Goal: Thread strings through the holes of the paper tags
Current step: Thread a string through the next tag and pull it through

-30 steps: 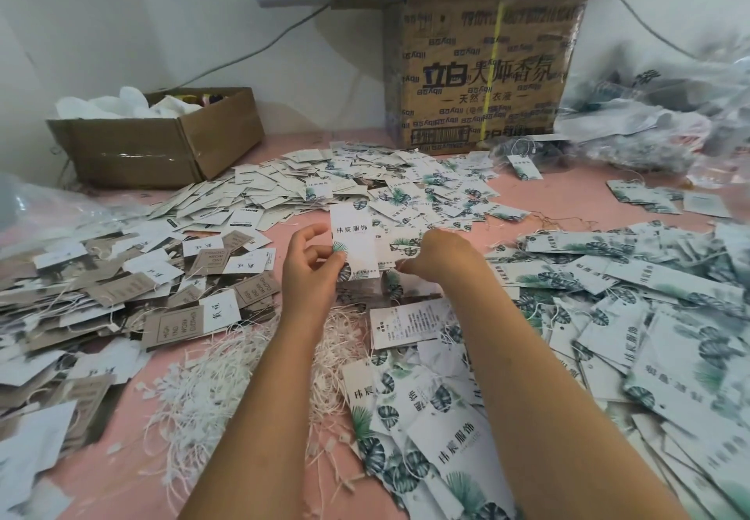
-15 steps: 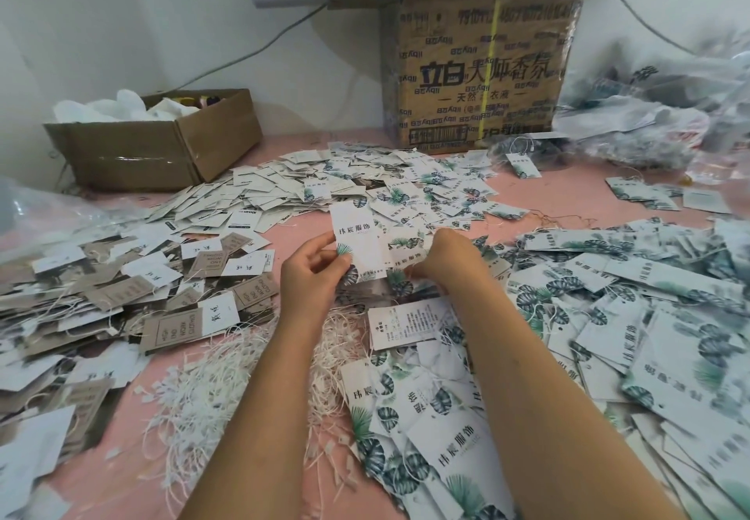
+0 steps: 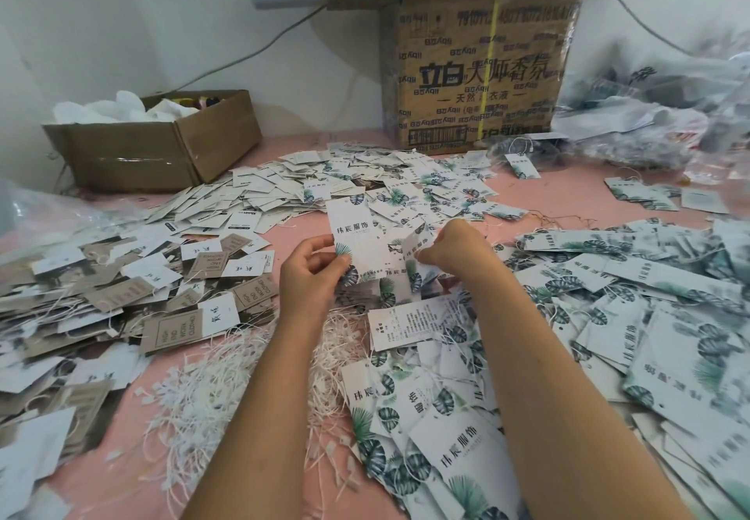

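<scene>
1. At the middle of the head view, my left hand [image 3: 312, 272] pinches the lower edge of one tall leaf-printed tag [image 3: 352, 235], thumb on its face. It stands upright above the pink table [image 3: 568, 195], I judge so that its hole end faces up and is free for threading.
2. Just beside it, my right hand [image 3: 454, 252] has its fingers curled round a second, smaller tag [image 3: 416, 252], which overlaps the first. I take this as lining the pair up for one string. Whether a string is already in those fingers, I cannot tell.
3. Below my wrists lies the loose heap of white strings [image 3: 227, 377], near enough for either hand to reach.
4. Sorted stock lies round me, by kind I judge: brown and white tags [image 3: 170, 329] on the left, small white tags [image 3: 264, 203] behind, leaf tags [image 3: 649, 316] on the right. Several leaf tags on the right carry string, so I judge those finished.
5. Counted: two hands, two tags held, and two cardboard boxes, a low one [image 3: 162, 154] and a tall printed carton [image 3: 487, 73]. Tags and strings on the table are too many to count.
</scene>
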`<state>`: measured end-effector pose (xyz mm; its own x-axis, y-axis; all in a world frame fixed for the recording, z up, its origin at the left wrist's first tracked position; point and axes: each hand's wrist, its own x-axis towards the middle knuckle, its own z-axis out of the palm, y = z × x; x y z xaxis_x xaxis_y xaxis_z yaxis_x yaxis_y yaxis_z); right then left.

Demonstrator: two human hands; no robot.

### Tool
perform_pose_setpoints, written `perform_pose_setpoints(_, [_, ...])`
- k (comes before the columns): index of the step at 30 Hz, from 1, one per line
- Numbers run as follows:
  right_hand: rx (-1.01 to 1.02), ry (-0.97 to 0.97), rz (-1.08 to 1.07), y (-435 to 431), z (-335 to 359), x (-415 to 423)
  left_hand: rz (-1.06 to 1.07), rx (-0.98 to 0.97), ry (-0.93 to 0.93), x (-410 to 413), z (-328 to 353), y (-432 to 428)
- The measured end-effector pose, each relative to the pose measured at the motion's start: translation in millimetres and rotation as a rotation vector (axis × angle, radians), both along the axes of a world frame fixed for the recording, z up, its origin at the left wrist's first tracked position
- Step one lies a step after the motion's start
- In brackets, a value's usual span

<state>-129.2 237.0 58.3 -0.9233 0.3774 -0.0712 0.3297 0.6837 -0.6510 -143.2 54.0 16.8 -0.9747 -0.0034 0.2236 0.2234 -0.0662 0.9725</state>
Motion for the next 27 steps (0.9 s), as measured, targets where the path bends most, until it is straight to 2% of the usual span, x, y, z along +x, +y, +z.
perform_pose_setpoints(4, [-0.018,0.022,-0.023,0.6,-1.7,-0.3,-0.003,-0.004,0.002,0.1,0.4,-1.0])
perform_pose_setpoints(7, [-0.077,0.128,-0.068,1.4,4.3,1.3,0.002,-0.004,-0.003,0.8,0.9,-1.1])
perform_pose_setpoints(10, [-0.397,0.336,-0.022,-1.3,12.5,5.5,0.005,0.009,-0.015,0.9,2.0,-0.7])
perform_pose_setpoints(12, [-0.582,0.359,0.060,-5.4,17.1,9.1,0.004,0.005,-0.019,0.9,2.5,-0.7])
perform_pose_setpoints(13, [-0.606,0.328,0.103,-7.4,17.4,10.2,0.000,0.003,-0.018,1.0,2.5,-0.7])
perform_pose_setpoints(16, [-0.533,0.235,0.189,-13.4,14.8,10.7,-0.028,-0.010,-0.002,1.5,3.2,-0.6])
perform_pose_setpoints(21, [-0.358,0.219,0.219,-19.2,13.5,10.2,-0.087,-0.008,0.036,3.1,6.4,-2.4])
perform_pose_setpoints(27, [-0.372,0.191,0.343,-21.5,17.0,12.7,-0.172,-0.012,0.069,8.0,7.7,-3.4])
